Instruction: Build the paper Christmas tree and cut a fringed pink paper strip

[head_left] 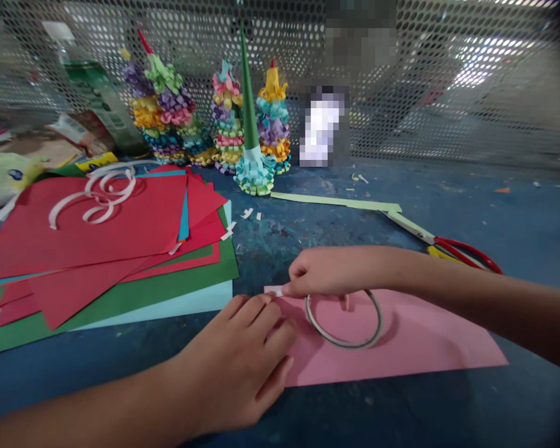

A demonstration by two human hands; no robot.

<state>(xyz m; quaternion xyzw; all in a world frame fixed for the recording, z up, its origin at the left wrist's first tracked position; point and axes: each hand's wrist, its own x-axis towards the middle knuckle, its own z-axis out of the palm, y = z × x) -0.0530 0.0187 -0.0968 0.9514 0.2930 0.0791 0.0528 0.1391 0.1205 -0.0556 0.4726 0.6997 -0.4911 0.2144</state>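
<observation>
A pink paper sheet [415,348] lies on the blue table in front of me. My left hand [242,361] rests flat on the sheet's left edge, fingers stretched out. My right hand [336,270] is pinched on the end of a white tape strip [275,290] at the sheet's top left corner. A thin ring of tape [354,341] hangs under that hand, lying on the pink sheet.
A stack of red, green and blue paper [112,249] lies at left with white curled strips [98,196] on it. Several coloured paper trees [228,124] stand at the back by a perforated metal wall. Red-handled scissors [448,246] and a green strip [336,202] lie at right.
</observation>
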